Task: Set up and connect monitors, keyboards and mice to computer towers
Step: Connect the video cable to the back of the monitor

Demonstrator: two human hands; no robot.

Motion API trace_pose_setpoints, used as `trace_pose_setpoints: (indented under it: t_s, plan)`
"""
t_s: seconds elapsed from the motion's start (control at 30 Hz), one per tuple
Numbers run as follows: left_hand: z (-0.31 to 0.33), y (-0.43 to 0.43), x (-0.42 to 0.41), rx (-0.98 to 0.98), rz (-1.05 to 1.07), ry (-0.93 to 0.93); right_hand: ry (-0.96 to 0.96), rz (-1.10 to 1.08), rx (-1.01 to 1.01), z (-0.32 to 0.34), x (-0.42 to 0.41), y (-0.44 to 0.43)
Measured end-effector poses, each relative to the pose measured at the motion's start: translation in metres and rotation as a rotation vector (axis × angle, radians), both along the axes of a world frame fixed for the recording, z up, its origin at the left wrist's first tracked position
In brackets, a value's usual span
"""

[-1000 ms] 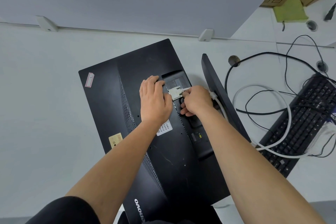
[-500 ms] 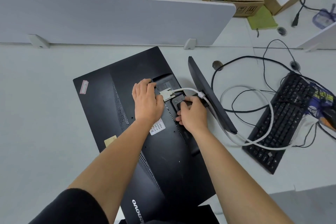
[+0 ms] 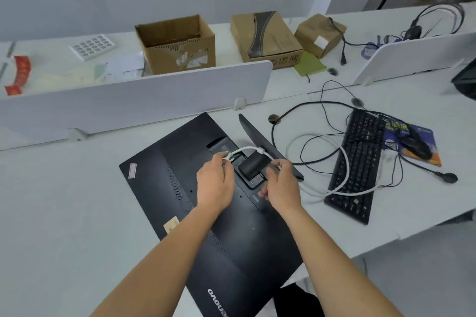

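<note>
A black monitor [image 3: 164, 188] lies face down on the white desk [image 3: 64, 201], its stand base [image 3: 260, 144] sticking up at the back. A white video cable [image 3: 247, 149] arcs over the stand neck [image 3: 253, 166] to its plug at the monitor's port recess. My left hand [image 3: 215, 183] pinches the cable's plug end there. My right hand [image 3: 280, 185] holds the same cable on the right side of the neck. A black keyboard [image 3: 355, 165] lies to the right, with the cable looped across it.
Thin black cables [image 3: 309, 116] coil on the desk between monitor and keyboard. A mouse on a blue pad [image 3: 412, 144] sits beyond the keyboard. A white divider panel [image 3: 141, 100] runs behind the monitor, with cardboard boxes [image 3: 177, 44] past it. The desk edge drops off at lower right.
The view has tilted up and back. My left hand moved from pressing the monitor back to pinching the cable's plug end. My right hand left the stand neck and lifted onto the cable.
</note>
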State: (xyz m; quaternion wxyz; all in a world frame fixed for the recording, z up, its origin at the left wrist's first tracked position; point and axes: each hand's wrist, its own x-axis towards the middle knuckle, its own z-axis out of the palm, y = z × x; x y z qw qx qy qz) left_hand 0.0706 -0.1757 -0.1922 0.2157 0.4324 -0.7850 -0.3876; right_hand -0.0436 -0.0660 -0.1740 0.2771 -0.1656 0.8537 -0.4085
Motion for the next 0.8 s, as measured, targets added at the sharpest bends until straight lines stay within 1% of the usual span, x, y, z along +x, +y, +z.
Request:
trace_pose_setpoints:
  t_s: [0.03, 0.1, 0.2, 0.27, 0.3, 0.4, 0.5, 0.67, 0.73, 0.8]
  plan:
    - [0.008, 0.003, 0.0, 0.005, -0.001, 0.009, -0.01, -0.001, -0.057, 0.006, -0.002, 0.005]
    - [0.024, 0.005, -0.005, 0.027, 0.011, 0.02, 0.036, 0.008, -0.073, 0.014, -0.012, 0.013]
    - [0.043, 0.01, -0.019, 0.06, 0.02, 0.058, 0.116, -0.005, 0.017, 0.028, -0.034, 0.026]
    - [0.051, 0.014, -0.029, 0.066, 0.034, 0.073, 0.129, 0.001, 0.113, 0.038, -0.046, 0.033]
    - [0.054, 0.02, -0.037, 0.062, 0.04, 0.075, 0.117, -0.004, 0.126, 0.042, -0.053, 0.039]
    - [0.057, 0.044, -0.067, 0.011, 0.022, 0.053, -0.009, 0.012, 0.019, 0.039, -0.081, 0.065]
    - [0.055, 0.078, -0.111, -0.073, -0.019, -0.019, -0.162, 0.009, -0.05, 0.027, -0.121, 0.103]
    - [0.035, 0.134, -0.179, -0.279, -0.058, -0.148, -0.272, -0.091, -0.074, 0.006, -0.192, 0.172]
    - [0.027, 0.157, -0.206, -0.291, -0.087, -0.161, -0.323, -0.134, -0.057, 0.003, -0.219, 0.201]
    - [0.02, 0.178, -0.227, -0.237, -0.131, -0.172, -0.381, -0.151, -0.044, -0.003, -0.241, 0.224]
